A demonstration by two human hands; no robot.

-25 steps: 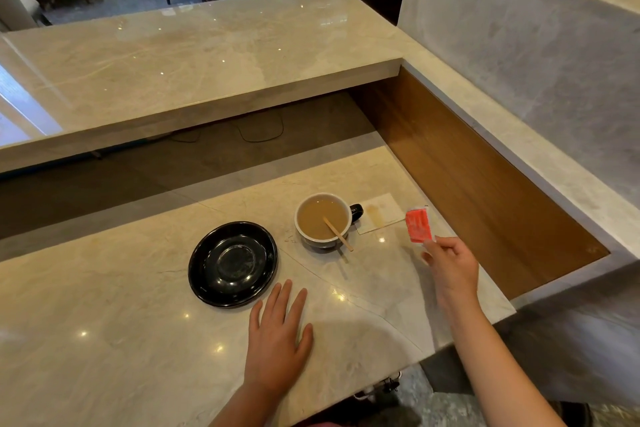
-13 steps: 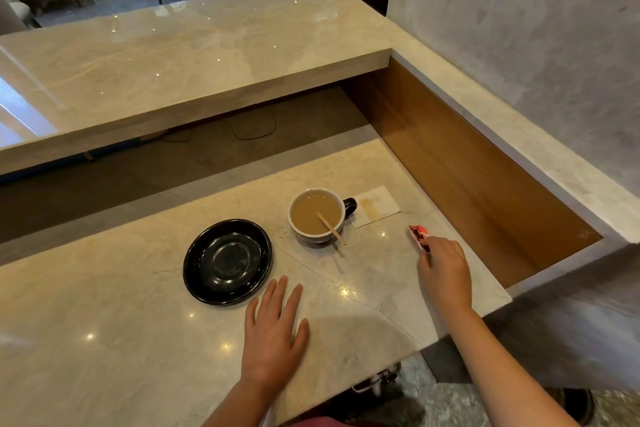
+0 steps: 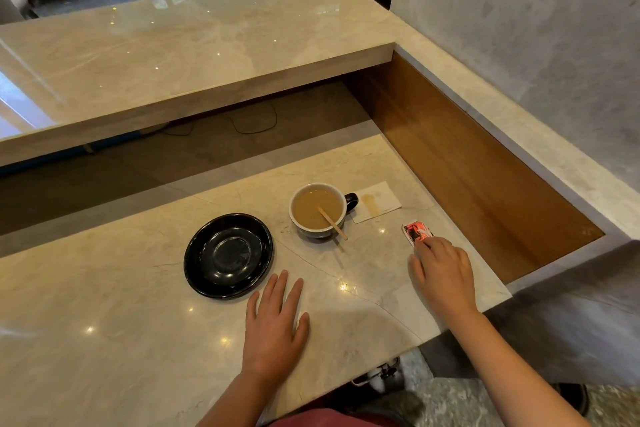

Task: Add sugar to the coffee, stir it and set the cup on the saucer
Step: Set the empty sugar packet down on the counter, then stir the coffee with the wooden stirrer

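Observation:
A white cup (image 3: pixel 316 233) with a dark handle holds milky coffee and stands on the marble counter (image 3: pixel 104 322). A wooden stirrer (image 3: pixel 333 218) leans in it over the near rim. An empty black saucer (image 3: pixel 228 255) lies to the cup's left, apart from it. A red sugar packet (image 3: pixel 416 233) lies flat on the counter to the cup's right. My right hand (image 3: pixel 443 272) rests palm down just behind the packet, fingertips touching its near edge. My left hand (image 3: pixel 275 326) lies flat on the counter with fingers spread, in front of the saucer, holding nothing.
A stained white napkin (image 3: pixel 377 202) lies beside the cup's handle. A raised marble ledge (image 3: pixel 194 48) runs along the back and a wooden panel (image 3: pixel 467 163) walls the right side. The counter's front edge drops off just right of my right wrist.
My right hand came down from holding the red packet in the air and laid it flat on the counter. The left hand stayed in place.

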